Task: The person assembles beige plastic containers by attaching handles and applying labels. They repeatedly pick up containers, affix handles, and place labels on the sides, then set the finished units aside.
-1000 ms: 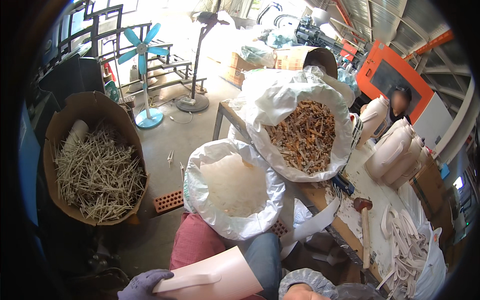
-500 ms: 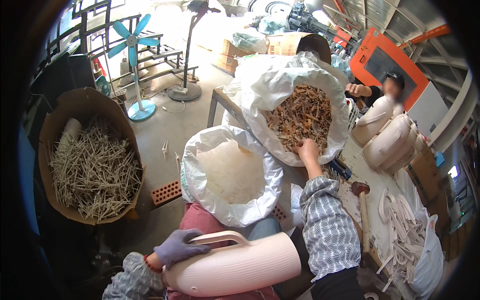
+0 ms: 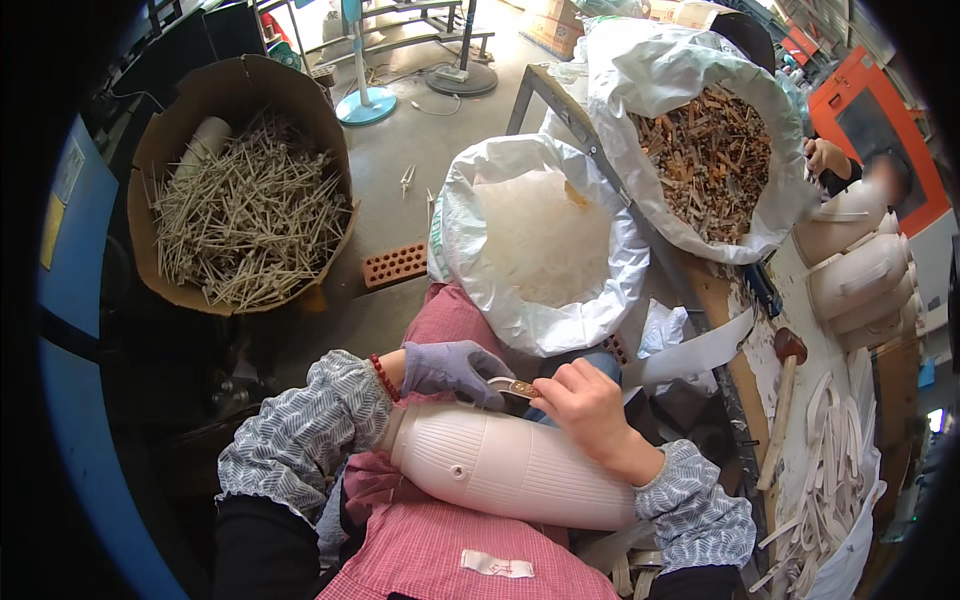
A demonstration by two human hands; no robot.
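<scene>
A pale pink, ribbed, cylindrical plastic shell (image 3: 520,465) lies crosswise on the lap, over a pink checked cloth apron (image 3: 450,545), its narrower end toward the person's left and a small round fitting on its near side. The left hand (image 3: 452,370), in a grey-purple knitted glove, rests at the shell's far upper side, its fingers curled around a pale curved plastic handle (image 3: 500,383). The right hand (image 3: 590,405), bare, reaches over the shell from the right; its thumb and fingers are together, pinching a small brown patterned strip (image 3: 522,389). The strip lies at the fingertips, against the handle and just beside the gloved fingers; the bulk of the shell lies below both grips, toward the body.

Beyond the knees stands a white woven bag (image 3: 530,335) of whitish translucent material. To its right, a larger white bag (image 3: 640,75) holds many brown strips (image 3: 705,165). At left, a brown cardboard box (image 3: 143,225) contains thin, cream-coloured plastic sprues (image 3: 250,225). On the worktable at right lie a wooden-handled mallet (image 3: 782,400) and a heap of pale plastic strips (image 3: 825,450); further back stand similar pink shells (image 3: 860,275), near a co-worker's hand (image 3: 826,158).
</scene>
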